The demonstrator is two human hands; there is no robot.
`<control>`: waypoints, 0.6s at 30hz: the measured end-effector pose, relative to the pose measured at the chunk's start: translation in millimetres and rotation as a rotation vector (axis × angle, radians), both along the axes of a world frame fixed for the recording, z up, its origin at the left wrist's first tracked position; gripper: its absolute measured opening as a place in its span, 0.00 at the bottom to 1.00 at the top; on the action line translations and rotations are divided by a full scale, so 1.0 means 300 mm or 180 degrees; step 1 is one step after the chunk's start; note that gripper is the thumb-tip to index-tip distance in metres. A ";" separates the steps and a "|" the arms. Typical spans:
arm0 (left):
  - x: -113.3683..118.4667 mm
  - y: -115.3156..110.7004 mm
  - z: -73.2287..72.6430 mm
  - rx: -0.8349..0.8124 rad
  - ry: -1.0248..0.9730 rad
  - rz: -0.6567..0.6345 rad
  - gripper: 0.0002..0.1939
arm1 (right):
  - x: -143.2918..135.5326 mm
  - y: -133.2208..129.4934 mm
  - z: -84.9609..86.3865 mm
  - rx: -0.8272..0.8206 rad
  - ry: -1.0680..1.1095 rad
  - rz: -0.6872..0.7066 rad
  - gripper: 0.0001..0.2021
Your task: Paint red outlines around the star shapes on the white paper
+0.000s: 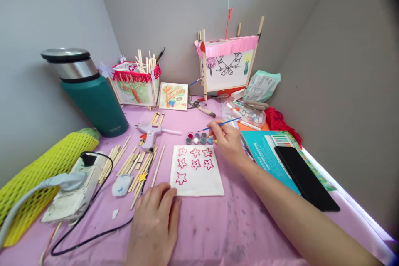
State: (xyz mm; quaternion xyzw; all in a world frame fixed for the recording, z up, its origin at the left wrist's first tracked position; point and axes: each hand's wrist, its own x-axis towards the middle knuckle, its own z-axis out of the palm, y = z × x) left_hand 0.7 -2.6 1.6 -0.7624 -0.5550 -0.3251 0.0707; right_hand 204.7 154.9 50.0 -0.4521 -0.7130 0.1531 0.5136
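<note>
A thin blue paintbrush (220,124) is pinched in my right hand (229,143), its tip pointing left over the small paint pots (199,139). The pots hold several colours, red among them. Just in front of them lies a white square sheet (199,185) with several red star outlines, two full rows and a single star below. My left hand (157,218) rests palm down at the sheet's lower left corner, fingers stretched out and holding nothing. To its upper left is a yellow star (142,177) on some wooden sticks.
Wooden sticks (114,160), a glue gun (150,134) and a power strip (75,187) with cables lie left. A teal bottle (96,95) stands behind. Paper lanterns (230,66) and pliers (202,108) are at the back. A black phone (305,178) lies on a blue book (264,149) at right.
</note>
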 end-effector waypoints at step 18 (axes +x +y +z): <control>-0.003 0.002 -0.007 -0.0024 0.0039 -0.0003 0.09 | -0.026 -0.001 -0.079 0.0264 -0.1170 0.0006 0.10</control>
